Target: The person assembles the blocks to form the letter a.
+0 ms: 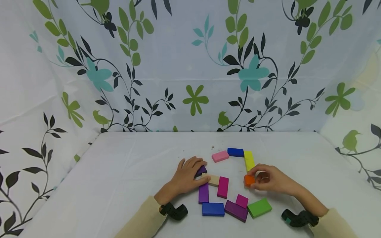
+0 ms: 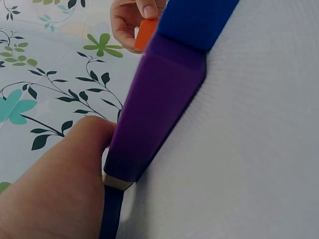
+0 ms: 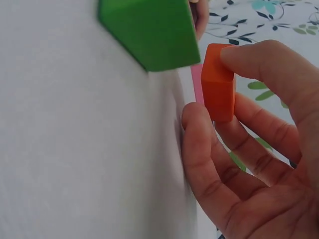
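In the head view, my right hand (image 1: 274, 178) pinches an orange block (image 1: 249, 180) at the near end of a yellow block (image 1: 249, 161). The right wrist view shows the thumb on top of the orange block (image 3: 218, 84) and fingers around its far side. My left hand (image 1: 189, 175) rests with extended fingers over a dark purple block (image 1: 201, 170), partly covering it. Its thumb lies across a natural wood block (image 1: 214, 180). Just below the thumb is a purple block (image 1: 203, 194), seen large in the left wrist view. A magenta block (image 1: 223, 187) stands against the wood one.
Along the near side lie a blue block (image 1: 213, 209), a plum block (image 1: 236, 211), a small magenta block (image 1: 242, 201) and a green block (image 1: 260, 208). A pink block (image 1: 220, 156) and a dark blue block (image 1: 235, 152) lie at the back. Patterned cloth (image 1: 193, 66) hangs behind the white table (image 1: 125, 172).
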`<state>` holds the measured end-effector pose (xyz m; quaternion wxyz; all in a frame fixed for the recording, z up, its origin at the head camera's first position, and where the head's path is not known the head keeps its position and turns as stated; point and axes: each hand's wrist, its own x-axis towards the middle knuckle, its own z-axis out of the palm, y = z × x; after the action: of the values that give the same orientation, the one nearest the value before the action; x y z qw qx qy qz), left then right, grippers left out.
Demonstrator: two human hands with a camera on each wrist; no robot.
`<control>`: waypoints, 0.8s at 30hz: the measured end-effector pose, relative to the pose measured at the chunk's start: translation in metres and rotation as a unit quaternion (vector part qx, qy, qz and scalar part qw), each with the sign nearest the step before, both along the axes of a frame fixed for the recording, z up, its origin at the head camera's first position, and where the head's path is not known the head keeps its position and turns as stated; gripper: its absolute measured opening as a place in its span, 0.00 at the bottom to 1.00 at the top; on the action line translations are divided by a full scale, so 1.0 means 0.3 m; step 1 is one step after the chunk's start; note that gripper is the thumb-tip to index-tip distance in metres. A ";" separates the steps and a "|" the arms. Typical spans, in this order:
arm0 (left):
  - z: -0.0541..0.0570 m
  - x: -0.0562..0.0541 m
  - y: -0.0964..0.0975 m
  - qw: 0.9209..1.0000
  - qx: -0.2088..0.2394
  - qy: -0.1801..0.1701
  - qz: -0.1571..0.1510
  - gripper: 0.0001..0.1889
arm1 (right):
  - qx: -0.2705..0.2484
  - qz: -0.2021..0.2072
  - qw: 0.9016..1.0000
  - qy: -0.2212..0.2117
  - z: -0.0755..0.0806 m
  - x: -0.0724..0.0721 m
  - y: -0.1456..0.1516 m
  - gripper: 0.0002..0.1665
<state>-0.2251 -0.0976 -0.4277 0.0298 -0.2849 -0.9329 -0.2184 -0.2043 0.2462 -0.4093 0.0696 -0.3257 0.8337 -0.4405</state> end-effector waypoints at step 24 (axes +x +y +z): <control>-0.005 -0.003 -0.001 1.000 -0.005 0.007 -0.001 0.31 | 0.006 -0.042 0.998 0.038 -0.013 -0.005 0.036 0.18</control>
<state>-0.2259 -0.0979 -0.4292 0.0350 -0.2875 -0.9335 -0.2114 -0.2058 0.2571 -0.4133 0.0210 -0.3070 0.8513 -0.4250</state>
